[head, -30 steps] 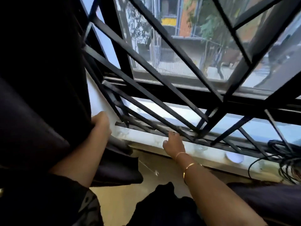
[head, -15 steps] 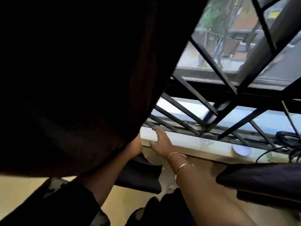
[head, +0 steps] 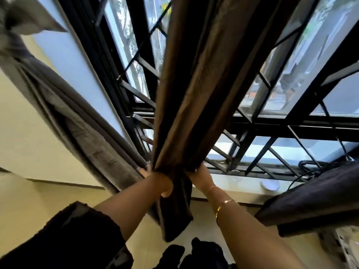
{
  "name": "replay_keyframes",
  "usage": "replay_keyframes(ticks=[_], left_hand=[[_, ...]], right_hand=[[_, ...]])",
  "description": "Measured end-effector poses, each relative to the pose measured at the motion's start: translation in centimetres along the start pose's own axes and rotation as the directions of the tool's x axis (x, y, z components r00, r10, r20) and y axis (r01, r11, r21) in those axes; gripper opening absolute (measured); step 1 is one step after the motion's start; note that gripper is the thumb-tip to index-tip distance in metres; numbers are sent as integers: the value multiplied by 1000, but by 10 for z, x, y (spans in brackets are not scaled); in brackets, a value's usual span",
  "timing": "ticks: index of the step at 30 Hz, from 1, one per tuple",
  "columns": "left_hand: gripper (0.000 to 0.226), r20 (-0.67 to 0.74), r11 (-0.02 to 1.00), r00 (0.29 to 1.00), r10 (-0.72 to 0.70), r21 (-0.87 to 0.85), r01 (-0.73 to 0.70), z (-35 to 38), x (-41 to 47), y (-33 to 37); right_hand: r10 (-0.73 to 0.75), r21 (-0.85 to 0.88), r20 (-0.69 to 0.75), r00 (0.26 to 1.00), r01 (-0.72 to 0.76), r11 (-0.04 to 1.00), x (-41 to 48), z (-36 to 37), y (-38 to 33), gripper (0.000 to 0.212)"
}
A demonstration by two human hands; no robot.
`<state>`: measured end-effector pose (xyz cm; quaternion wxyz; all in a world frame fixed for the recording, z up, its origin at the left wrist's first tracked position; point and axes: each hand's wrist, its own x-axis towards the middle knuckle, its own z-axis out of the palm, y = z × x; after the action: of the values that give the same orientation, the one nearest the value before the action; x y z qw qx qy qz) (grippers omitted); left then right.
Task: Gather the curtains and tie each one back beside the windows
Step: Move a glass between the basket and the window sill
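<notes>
The brown curtain (head: 194, 94) hangs from 12 o'clock down to the middle of the view, drawn into one thick bunch in front of the window grille (head: 258, 152). Its loose tail drops on towards 6 o'clock. The left hand (head: 162, 182) wraps the bunch from the 9 o'clock side, fingers (head: 143, 170) curled round the cloth. The right hand (head: 201, 178) meets it from 3 o'clock. Its fingers go into the folds and seem to pinch them, though the tips are hidden by the fabric.

A second ago the right hand lay on the sill (head: 244, 188) by the grille and only the left had cloth. Half a second ago the fabric swept wide across the view. Now it is narrowed between both hands, and the right one has left the sill. So gathering of this panel looks nearly done, and tying is the likely next step. No tie-back shows anywhere, so I cannot tell what will bind it.

Outward at 9 o'clock, a grey curtain (head: 81, 129) slants along the cream wall (head: 29, 133), already bunched. At 4 o'clock another dark curtain (head: 314, 197) lies across the sill end, near a white disc (head: 270, 185) and a tangle of cables (head: 318, 166). Bangles (head: 223, 205) ring the right wrist.
</notes>
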<state>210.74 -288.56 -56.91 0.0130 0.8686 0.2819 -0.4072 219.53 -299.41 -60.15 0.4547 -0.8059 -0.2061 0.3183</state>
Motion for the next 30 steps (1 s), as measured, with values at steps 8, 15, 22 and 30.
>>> replay_keyframes(ticks=[8, 15, 22, 30], left_hand=[[48, -434, 934, 832, 345, 244, -260, 5, 0, -20], [68, -463, 824, 873, -153, -547, -146, 9, 19, -81], [87, -326, 466, 877, -354, -874, -137, 42, 46, -117], [70, -287, 168, 801, -525, -958, -234, 67, 111, -139]], right_hand=[[403, -116, -48, 914, -406, 907, -20, 13, 9, 17], [463, 176, -162, 872, -436, 883, 10, 41, 12, 40], [691, 730, -100, 716, -419, 540, 8, 77, 13, 37], [585, 490, -23, 810, -501, 713, 58, 165, 30, 12]])
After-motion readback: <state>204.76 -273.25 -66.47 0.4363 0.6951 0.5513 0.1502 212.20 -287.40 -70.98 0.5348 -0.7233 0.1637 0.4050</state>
